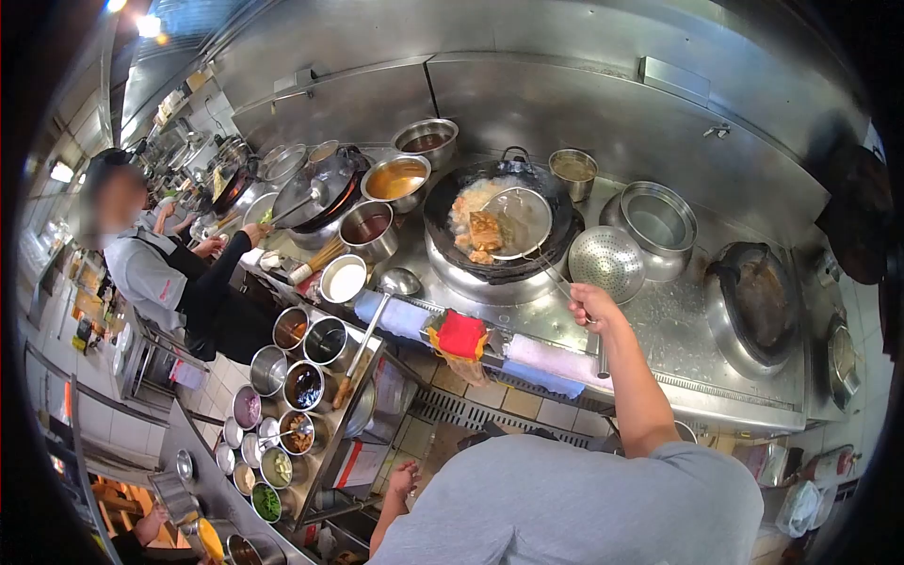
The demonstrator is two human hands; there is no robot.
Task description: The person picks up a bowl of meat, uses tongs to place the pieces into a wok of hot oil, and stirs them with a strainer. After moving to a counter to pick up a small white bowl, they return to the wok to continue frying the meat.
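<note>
My right hand [593, 306] is closed around the handle of a wire mesh skimmer [524, 218]. The skimmer's round head is over a black wok [441, 202] of bubbling oil, where golden-brown fried food [485, 231] lies at the skimmer's left side. Just beyond my right hand, a perforated metal strainer [605, 262] rests on the steel stove top. My left hand [403, 478] hangs low beside my body, away from the stove. Its fingers are curled in, and nothing shows in them.
Left of the wok stand pots of liquid, including an orange one [396, 179]. A ladle [399, 282] extends over the cart of seasoning tins [303, 386]. Red cloth [460, 334] lies on the front edge. A co-worker [179, 264] works at another wok [315, 193]. Another wok [753, 301] sits right.
</note>
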